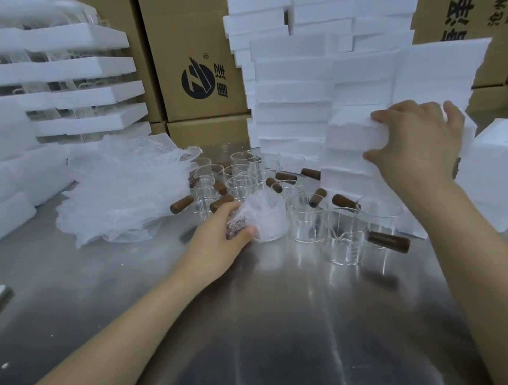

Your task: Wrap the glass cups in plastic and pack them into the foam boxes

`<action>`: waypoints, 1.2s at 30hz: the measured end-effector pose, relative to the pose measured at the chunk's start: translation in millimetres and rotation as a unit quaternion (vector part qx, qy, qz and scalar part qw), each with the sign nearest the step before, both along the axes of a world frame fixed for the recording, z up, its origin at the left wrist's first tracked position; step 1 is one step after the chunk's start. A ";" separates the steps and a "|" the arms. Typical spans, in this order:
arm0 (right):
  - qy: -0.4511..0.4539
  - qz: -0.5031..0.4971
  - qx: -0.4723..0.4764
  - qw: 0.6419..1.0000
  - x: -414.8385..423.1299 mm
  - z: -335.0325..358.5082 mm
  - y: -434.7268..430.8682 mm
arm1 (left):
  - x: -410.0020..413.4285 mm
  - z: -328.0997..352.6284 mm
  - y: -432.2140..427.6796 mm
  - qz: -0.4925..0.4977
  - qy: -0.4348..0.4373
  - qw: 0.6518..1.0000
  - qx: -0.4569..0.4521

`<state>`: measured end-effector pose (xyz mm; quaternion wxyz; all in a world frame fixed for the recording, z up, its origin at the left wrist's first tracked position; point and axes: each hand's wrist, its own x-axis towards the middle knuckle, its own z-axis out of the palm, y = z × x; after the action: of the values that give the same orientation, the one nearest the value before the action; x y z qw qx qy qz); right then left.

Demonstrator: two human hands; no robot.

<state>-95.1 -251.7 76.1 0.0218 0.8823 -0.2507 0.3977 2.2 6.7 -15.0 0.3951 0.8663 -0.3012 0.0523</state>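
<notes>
The wrapped cup sits on the steel table just left of centre, its glass clouded by crinkled plastic. It looks upright, though the wrap blurs its outline. We see its brown handle dimly through the film, pointing left into the left hand, whose fingers and thumb curl round that handle end and grip it.

To the right and further back, the right hand clasps the foam box topping the nearest stack. Its thumb lies on the near face and its fingers hook over the far edge. The box's long side runs left to right, roughly across our view, and appears slightly tilted out of line with the stack.

We judge that the coming move turns on this: the cup lies down and to the left of the box, with bare glass cups standing between them. The right hand is the nearer one to the box and the left to the cup, so box and cup must meet over open table without knocking the glass.

Further out, a heap of plastic sheets lies to the left of the cups. Taller foam stacks rise behind, loaded foam trays stand at far left, and cardboard cartons line the back.
</notes>
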 end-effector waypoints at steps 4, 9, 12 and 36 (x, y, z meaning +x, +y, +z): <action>-0.111 0.082 -0.045 0.989 -2.0 7.6 7.4 | -0.3 -1.1 -1.8 0.003 -0.110 0.994 0.021; -0.312 0.376 0.028 0.872 -2.9 11.2 60.3 | 3.5 29.9 7.7 0.065 -0.100 0.965 -0.235; -0.213 0.548 0.288 0.756 -5.2 8.9 85.6 | 10.7 54.2 19.9 0.074 0.056 0.899 -0.428; 0.120 0.347 0.006 0.930 30.5 -47.7 85.6 | 19.9 74.0 100.9 -0.040 0.348 0.897 0.270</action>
<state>-64.6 -166.1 28.4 -0.0928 0.9555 0.0734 0.2704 22.1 107.6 59.0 0.2274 0.8896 -0.1815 -0.3521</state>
